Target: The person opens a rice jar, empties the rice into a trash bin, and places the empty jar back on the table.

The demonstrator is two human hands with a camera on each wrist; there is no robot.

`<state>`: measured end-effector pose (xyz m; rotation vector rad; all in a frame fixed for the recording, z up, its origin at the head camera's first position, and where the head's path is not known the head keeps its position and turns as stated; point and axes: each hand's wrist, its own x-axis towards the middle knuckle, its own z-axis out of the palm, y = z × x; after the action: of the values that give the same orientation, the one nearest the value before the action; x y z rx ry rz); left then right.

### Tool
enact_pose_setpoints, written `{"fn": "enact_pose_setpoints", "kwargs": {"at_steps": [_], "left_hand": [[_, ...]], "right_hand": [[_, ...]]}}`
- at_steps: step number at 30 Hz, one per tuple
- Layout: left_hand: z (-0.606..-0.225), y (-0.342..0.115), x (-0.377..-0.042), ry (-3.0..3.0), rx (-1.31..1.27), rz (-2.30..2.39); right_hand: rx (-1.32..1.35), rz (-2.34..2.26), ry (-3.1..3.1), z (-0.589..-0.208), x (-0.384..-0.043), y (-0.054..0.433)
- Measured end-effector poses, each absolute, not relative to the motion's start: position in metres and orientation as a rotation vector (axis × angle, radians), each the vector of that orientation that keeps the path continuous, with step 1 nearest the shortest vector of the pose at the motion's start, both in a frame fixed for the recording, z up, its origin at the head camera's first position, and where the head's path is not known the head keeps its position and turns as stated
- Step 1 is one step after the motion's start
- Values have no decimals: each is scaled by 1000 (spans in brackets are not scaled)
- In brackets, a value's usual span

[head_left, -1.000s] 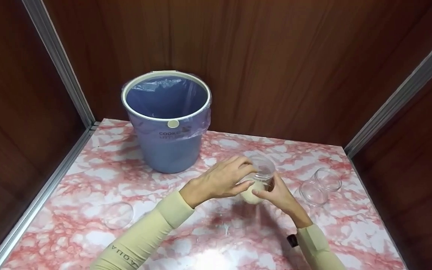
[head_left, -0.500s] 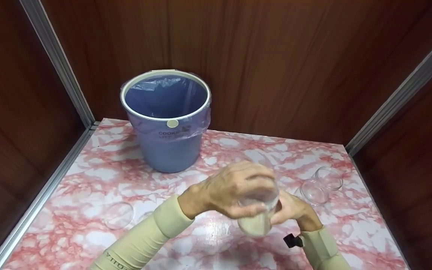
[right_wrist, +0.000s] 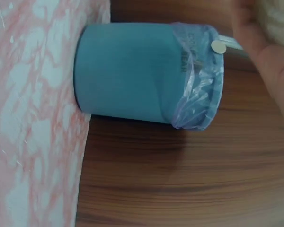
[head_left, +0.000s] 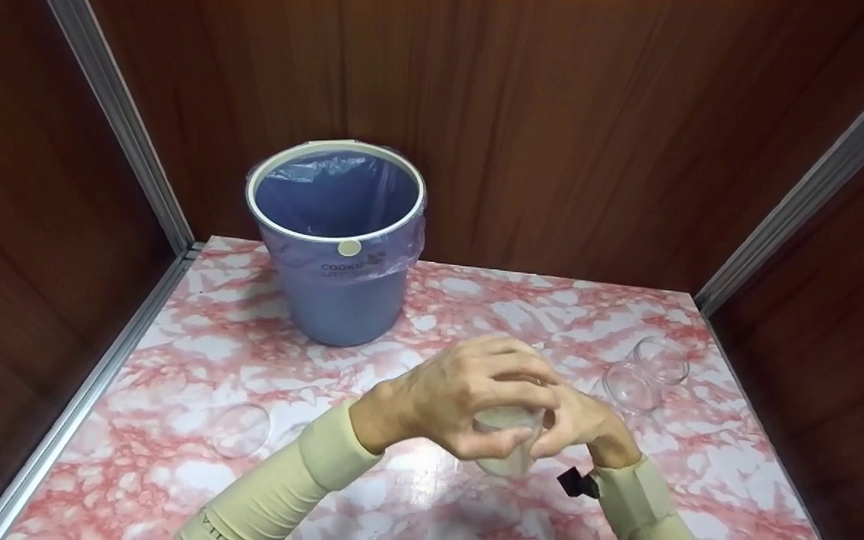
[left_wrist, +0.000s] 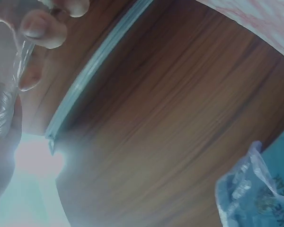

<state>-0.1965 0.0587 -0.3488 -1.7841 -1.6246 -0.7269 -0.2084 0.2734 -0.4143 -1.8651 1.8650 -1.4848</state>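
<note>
Both hands hold a clear plastic jar with pale, cream-coloured contents low in it, above the front middle of the table. From above, the left hand curls its fingers over the jar's upper part, its thumb along the near side. The right hand grips the jar from the right. Most of the jar's top is hidden behind fingers. In the left wrist view, the jar's clear wall shows beside fingertips. Pale contents appear by the right hand in the right wrist view.
A blue bin lined with a thin bag stands at the back left. Two clear round pieces lie at the right, touching or overlapping. Another clear disc lies left, near the left sleeve. Wooden panels enclose the marbled table.
The jar has come nearer to the person. The left hand has moved from the jar's side to over its top, with its fingers now wrapped round it. The right hand still grips it.
</note>
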Motion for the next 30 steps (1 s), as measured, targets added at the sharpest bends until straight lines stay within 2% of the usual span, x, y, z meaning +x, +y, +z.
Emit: {"fn": "enact_pose_setpoints", "kwargs": {"at_steps": [7,11,14,20,23,27,30], "left_hand": [[-350,51,-204,-1636,-1703,-726],[-352,50,-207,-1736,-1527,-642],[-357,52,-209,-1812,-1364,-625],[-369,62,-212,-1987,-1031,-674],[-370,63,-209,-2111,-962,-717],[-360,54,-195,-2112,-1028,-804],[-345,46,-184,-1879,-1268,-860]], "right_hand": [[-1565,-1557,2213,-410,-195,259],[-1189,-1691,2395,-409,-182,247],[-1034,-1748,2617,-413,-177,237],[-960,-1607,3217,-429,-182,221],[-897,-1663,3121,-431,-185,223],[-933,-1774,2724,-422,-186,240],[-1258,-1747,2374,-416,-188,258]]}}
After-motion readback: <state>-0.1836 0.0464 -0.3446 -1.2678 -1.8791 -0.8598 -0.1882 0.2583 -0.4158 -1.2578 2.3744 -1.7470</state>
